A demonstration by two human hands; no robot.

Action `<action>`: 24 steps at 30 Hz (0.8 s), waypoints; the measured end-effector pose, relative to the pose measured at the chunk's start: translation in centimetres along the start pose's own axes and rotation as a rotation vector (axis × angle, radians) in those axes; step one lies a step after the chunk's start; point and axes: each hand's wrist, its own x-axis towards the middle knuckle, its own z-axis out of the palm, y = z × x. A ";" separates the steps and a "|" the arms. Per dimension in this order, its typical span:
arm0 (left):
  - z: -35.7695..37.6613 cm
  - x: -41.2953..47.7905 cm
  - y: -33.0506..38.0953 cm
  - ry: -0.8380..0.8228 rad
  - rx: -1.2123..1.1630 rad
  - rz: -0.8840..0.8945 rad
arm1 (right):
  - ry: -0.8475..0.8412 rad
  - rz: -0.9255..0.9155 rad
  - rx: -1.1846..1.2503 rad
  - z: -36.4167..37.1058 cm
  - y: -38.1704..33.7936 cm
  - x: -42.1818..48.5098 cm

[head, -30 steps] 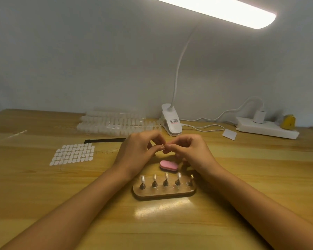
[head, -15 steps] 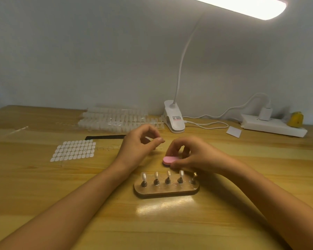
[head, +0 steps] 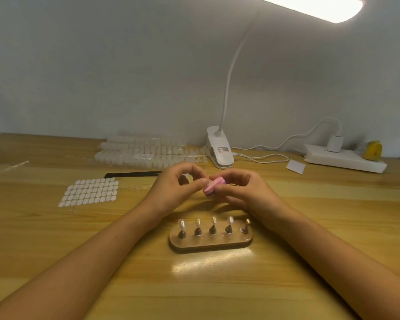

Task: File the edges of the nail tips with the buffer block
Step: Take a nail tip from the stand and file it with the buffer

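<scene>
My right hand [head: 243, 190] grips a pink buffer block [head: 211, 186] with a purple underside, lifted above the table. My left hand [head: 178, 188] pinches something small between thumb and forefinger, right against the block; the piece itself is too small to make out. In front of both hands stands a wooden holder [head: 210, 242] with a row of pegs. The left pegs carry clear nail tips [head: 182, 224]; the rightmost peg [head: 247, 221] shows only its brass cap.
A sheet of adhesive tabs [head: 89, 191] lies at the left, with a black strip [head: 132, 174] behind it. Bags of nail tips [head: 146, 152], a clip lamp [head: 219, 151], a white card [head: 295, 166] and a power strip [head: 344, 159] line the back.
My right hand reached down to the pink buffer block on the table, gripped it and lifted it up to my left hand's pinched fingers.
</scene>
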 end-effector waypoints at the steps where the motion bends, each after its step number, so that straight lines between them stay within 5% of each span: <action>1: -0.1 0.0 0.0 -0.013 -0.003 0.010 | 0.007 0.011 0.078 0.0 0.0 0.0; 14: 0.0 -0.4 0.5 -0.049 -0.082 0.095 | -0.031 0.029 0.084 0.2 -0.3 0.1; 18: 0.1 -0.4 0.6 -0.058 -0.093 0.106 | 0.069 0.035 0.223 -0.1 -0.3 0.2; 21: 0.2 -0.4 0.6 -0.051 -0.099 0.107 | -0.051 0.065 0.090 0.1 -0.4 0.0; 24: 0.2 -0.4 0.6 -0.045 -0.098 0.099 | 0.050 0.047 0.214 -0.1 -0.3 0.2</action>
